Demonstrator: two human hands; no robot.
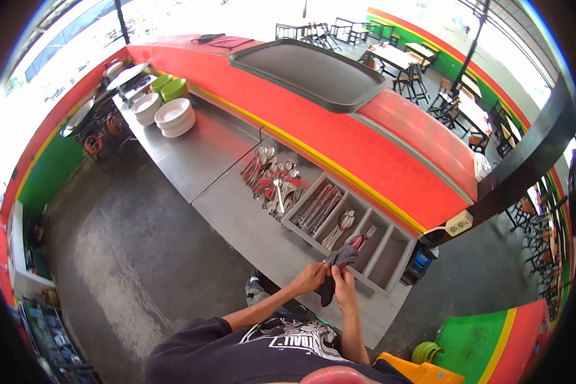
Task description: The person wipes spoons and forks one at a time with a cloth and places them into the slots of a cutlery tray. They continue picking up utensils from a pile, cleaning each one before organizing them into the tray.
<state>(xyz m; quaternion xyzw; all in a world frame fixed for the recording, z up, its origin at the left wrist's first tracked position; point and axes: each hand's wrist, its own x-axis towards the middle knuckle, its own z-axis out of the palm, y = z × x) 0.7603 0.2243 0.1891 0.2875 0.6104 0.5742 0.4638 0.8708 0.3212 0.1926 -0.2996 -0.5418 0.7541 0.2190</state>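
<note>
Just below the middle of the frame, the left hand [310, 278] and the right hand [344, 281] are meeting over the near edge of the steel counter [237, 217]. Both are closing their fingers around a dark grey cloth [339, 261]: the left hand is pinching it from the left side, the right hand is gripping it from below, fingers curled shut on the fabric. The cloth is bunching up above the two hands, its upper end rising toward the centre right, while a loose tail is hanging down between the wrists. Something appears to be wrapped inside the cloth, but it is too small to tell what.

Directly above the cloth, a divided cutlery tray [390, 256] is sitting on the counter, holding sorted utensils in its left compartments. To the upper left of the tray, a loose pile of spoons [272, 182] is lying on the counter. A stack of white bowls [175, 117] is standing in the upper left, and dark serving trays [313, 73] are resting on the red ledge at the upper centre.
</note>
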